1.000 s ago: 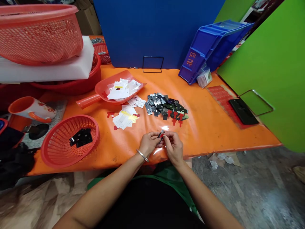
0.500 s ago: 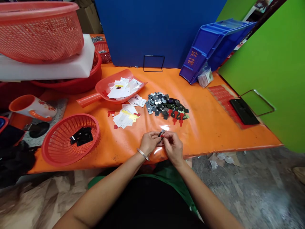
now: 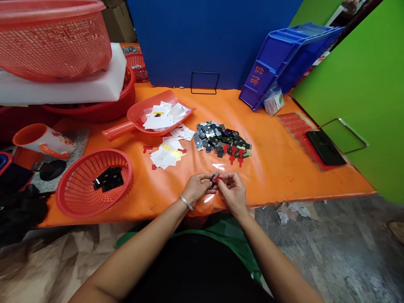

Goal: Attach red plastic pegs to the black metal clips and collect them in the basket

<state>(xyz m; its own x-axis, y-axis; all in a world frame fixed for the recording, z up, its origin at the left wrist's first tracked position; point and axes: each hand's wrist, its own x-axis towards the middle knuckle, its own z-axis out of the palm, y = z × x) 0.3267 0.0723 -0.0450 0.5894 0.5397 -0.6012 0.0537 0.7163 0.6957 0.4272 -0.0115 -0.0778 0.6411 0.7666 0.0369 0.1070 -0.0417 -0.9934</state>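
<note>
Using left hand (image 3: 195, 188) to grip black plate (image 3: 212, 182), right hand (image 3: 236, 194) to pinch red tab (image 3: 217, 178) above bench (image 3: 277, 168); seemingly far from finished, with few dark plates (image 3: 110, 179) in basket (image 3: 74, 181), large pile (image 3: 214, 135) beyond hands.

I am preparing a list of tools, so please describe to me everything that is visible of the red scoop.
The scoop is light red, apparently plastic, with a broad pan and a straight handle. It lies open side up on the orange table, handle towards the left. White papers cover much of its inside; loose slips lie by its near edge.
</note>
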